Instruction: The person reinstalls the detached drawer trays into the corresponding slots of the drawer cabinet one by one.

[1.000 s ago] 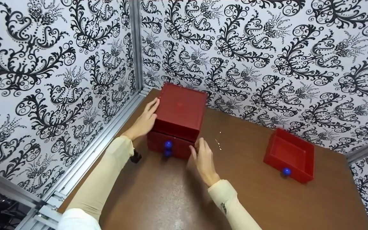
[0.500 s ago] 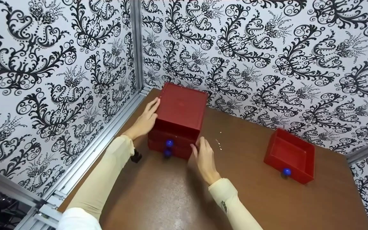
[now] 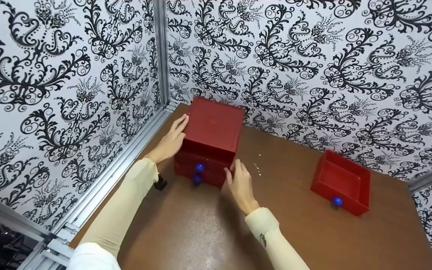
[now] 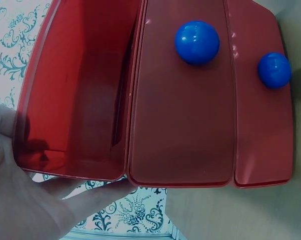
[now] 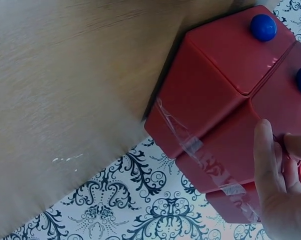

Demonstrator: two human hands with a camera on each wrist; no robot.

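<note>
A red drawer unit stands in the table's back left corner, its top slot without a drawer. Below the slot are the middle drawer and bottom drawer, each with a blue knob. My left hand rests against the unit's upper left side, fingers extended along it. At the front right corner is my right hand; one finger lies straight against the side and the thumb is at the front by the middle drawer. Other right fingers are partly hidden.
A loose red drawer with a blue knob sits on the brown table to the right. Clear tape runs over the unit's side. Patterned walls close in the back and left, with a metal rail along the left edge.
The middle drawer has slid inward, its front now nearly level with the bottom one, and more of the top slot shows. Both hands stay in nearly the same place.
</note>
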